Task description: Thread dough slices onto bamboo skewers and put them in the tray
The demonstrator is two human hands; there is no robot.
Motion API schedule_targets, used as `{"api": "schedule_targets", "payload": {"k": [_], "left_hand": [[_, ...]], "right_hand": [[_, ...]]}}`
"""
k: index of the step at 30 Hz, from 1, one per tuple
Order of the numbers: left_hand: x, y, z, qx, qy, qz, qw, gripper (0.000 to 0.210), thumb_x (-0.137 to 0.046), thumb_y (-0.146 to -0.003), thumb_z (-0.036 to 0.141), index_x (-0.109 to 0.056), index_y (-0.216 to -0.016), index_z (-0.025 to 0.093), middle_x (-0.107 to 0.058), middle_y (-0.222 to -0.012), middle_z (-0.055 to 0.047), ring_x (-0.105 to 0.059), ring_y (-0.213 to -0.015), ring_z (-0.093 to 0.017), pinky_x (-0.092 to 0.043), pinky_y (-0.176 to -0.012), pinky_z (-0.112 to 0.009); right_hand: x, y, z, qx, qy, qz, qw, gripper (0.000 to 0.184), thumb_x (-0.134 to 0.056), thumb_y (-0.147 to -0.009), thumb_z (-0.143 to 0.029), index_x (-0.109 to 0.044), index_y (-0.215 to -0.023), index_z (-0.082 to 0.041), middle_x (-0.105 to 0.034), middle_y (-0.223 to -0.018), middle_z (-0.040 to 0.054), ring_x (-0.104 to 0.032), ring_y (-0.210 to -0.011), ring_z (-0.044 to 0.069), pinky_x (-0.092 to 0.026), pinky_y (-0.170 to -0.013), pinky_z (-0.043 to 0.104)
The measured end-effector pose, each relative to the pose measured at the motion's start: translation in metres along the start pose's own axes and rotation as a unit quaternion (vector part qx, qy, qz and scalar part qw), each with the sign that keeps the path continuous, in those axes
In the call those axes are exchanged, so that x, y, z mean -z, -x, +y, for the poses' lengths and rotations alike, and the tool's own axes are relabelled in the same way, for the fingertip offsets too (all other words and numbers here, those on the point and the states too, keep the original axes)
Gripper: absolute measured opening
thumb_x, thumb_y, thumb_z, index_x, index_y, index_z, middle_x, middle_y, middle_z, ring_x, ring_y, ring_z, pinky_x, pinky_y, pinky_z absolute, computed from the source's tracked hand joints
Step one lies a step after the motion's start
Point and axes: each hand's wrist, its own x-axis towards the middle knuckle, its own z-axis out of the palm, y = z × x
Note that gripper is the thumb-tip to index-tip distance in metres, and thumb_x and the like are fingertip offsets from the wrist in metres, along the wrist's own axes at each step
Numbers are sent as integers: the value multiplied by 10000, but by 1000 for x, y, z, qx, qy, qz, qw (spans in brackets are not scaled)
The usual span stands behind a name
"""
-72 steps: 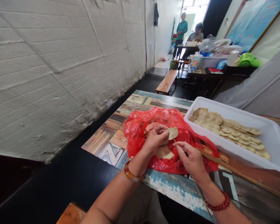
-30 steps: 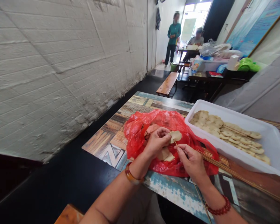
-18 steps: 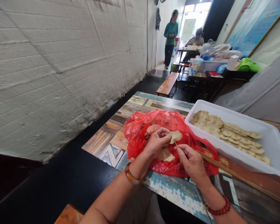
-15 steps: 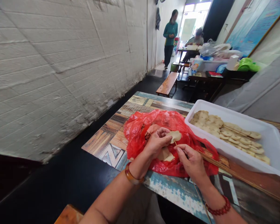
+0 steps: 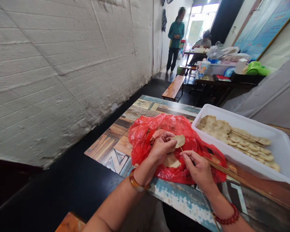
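My left hand (image 5: 162, 146) is closed on the edge of a thin, pale, rounded slice (image 5: 180, 141), which looks like potato or lotus root. My right hand (image 5: 197, 167) pinches a thin wooden skewer (image 5: 181, 149) whose upper end meets that slice; whether the tip has gone through cannot be made out. Both hands are above a spread-out red plastic bag (image 5: 147, 129). More pale slices (image 5: 172, 161) lie on the bag beneath my hands. Part of the bag's contents is hidden behind my left hand.
A white plastic tub (image 5: 284, 151) at right holds rows of skewered slices (image 5: 251, 145). Loose skewers (image 5: 228, 170) lie beside it on the patterned table (image 5: 117, 141). Beyond stand a wooden bench (image 5: 174, 87), a cluttered table and two people, one standing (image 5: 176, 38), one seated (image 5: 204, 42).
The slice in my left hand has turned and shifted slightly left and down. My right hand stays almost in place with the skewer. The standing person in the background has shifted stance.
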Motion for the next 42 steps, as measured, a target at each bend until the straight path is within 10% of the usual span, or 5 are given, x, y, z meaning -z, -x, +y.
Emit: {"api": "schedule_targets", "payload": {"k": [42], "left_hand": [[-4,0,-2,-66,-162,-37,984,273,-728,-657,323,-544,-757,149,-560,-627,16,-511,-554,-83,-386,-557,-206]], "right_hand": [[-1,0,7,-32,-25,-14,999,304,-458,-900,-414,-619,-820,-169,-536,-589,-21,-491,-503,112,-421,-486,217]]}}
